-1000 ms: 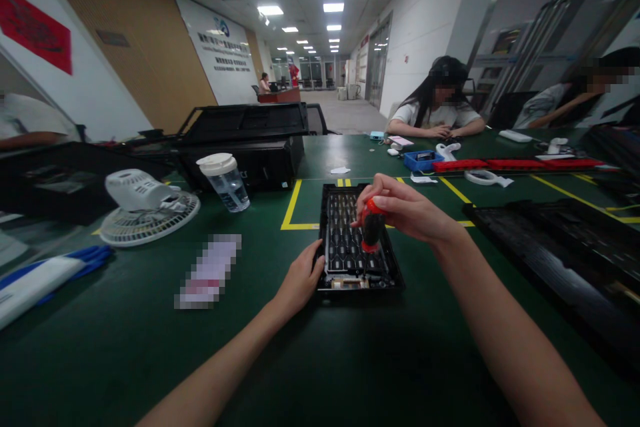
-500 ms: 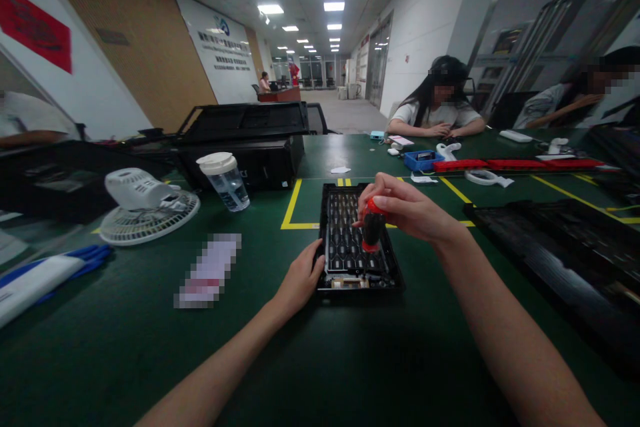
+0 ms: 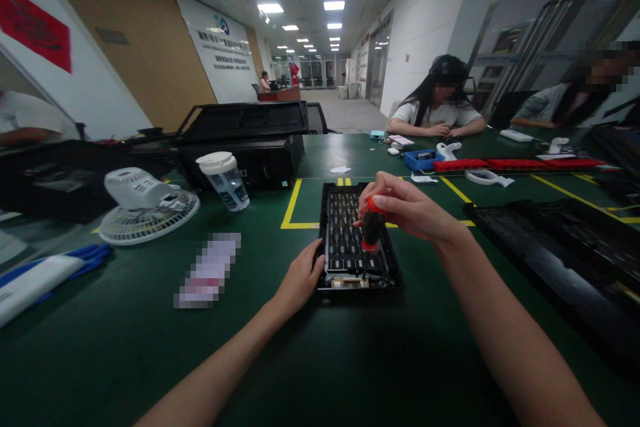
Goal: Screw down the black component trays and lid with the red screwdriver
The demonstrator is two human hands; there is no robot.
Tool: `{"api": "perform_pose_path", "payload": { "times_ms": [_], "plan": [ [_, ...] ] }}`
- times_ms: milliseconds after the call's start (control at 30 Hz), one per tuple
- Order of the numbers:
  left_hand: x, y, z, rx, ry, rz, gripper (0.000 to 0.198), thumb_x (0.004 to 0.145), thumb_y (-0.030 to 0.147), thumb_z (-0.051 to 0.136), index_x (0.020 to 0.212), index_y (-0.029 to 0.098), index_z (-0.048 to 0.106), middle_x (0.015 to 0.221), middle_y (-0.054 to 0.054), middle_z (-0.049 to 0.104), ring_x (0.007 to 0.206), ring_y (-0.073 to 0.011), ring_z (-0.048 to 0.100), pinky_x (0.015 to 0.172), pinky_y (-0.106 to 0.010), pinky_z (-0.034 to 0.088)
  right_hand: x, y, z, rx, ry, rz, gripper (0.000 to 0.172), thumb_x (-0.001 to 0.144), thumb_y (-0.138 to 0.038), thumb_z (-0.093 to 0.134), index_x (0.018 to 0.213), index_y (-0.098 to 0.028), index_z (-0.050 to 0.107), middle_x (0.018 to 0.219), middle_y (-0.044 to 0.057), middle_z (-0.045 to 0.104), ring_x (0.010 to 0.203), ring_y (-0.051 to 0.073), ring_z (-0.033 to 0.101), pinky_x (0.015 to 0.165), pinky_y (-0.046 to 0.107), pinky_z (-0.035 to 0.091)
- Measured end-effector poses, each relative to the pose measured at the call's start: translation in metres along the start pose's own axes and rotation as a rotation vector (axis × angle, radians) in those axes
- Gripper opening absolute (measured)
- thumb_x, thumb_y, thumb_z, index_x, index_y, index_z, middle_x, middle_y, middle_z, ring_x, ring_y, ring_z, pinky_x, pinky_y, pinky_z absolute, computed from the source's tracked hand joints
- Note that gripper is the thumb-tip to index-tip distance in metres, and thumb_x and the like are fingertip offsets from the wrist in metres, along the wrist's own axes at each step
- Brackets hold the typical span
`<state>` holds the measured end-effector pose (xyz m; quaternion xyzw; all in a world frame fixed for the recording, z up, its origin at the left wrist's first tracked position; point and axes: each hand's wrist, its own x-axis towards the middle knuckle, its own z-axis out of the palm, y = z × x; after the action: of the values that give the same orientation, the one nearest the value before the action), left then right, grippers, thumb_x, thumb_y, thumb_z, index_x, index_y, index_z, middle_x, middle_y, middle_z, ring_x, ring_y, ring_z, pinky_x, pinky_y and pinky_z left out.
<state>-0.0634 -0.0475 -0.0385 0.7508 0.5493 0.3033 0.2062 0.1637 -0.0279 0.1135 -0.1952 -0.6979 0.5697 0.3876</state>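
A black rectangular plastic panel (image 3: 336, 227) lies on the green table in front of me, its recessed face patterned with rows of dark openings. My left hand (image 3: 301, 277) grips the panel's left edge near the lower corner, thumb on top. Held upright in my right hand (image 3: 400, 208) is a screwdriver (image 3: 371, 230) with a red and black handle. Its shaft points down at the panel's lower right part, and the tip is too dark to make out. A small pale brownish part (image 3: 350, 283) sits along the panel's near end.
To the left are a white fan (image 3: 145, 203), a lidded cup (image 3: 225, 180), a blurred pale item (image 3: 207, 270) and blue-white gloves (image 3: 50, 277). Black computer cases (image 3: 250, 160) stand behind. Another black panel (image 3: 560, 260) lies right. A blue box (image 3: 420, 159) is near a seated person (image 3: 440, 107).
Both my hands, the screwdriver and the panel look nearly unmoved. At the far right, a seated person has lowered an arm from near the head.
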Motion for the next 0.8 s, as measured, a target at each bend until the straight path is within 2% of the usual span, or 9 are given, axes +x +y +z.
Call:
{"api": "perform_pose_path", "payload": {
  "times_ms": [500,800],
  "plan": [
    [0.0004,-0.0024,0.0013,-0.001,0.011,0.015,0.044,0.090,0.036,0.032,0.128,0.014,0.040,0.131,-0.010,0.047,0.120,-0.0183,0.044,0.103,-0.036,0.032,0.0005,0.0003,0.0003,-0.035,0.012,0.004,0.018,0.082,-0.026,0.055,0.075,-0.018,0.040,0.083,0.002,0.056,0.070,0.012,0.057,0.060,0.025,0.048],
    [0.0001,-0.0020,0.0012,0.002,-0.004,0.008,0.045,0.090,0.037,0.031,0.128,0.014,0.039,0.132,-0.009,0.046,0.121,-0.0183,0.042,0.104,-0.036,0.030,0.0003,0.0021,-0.0012,-0.137,0.044,-0.027,0.020,0.082,-0.029,0.055,0.074,-0.017,0.041,0.084,0.002,0.054,0.066,0.009,0.053,0.054,0.020,0.043]
  ]
}}
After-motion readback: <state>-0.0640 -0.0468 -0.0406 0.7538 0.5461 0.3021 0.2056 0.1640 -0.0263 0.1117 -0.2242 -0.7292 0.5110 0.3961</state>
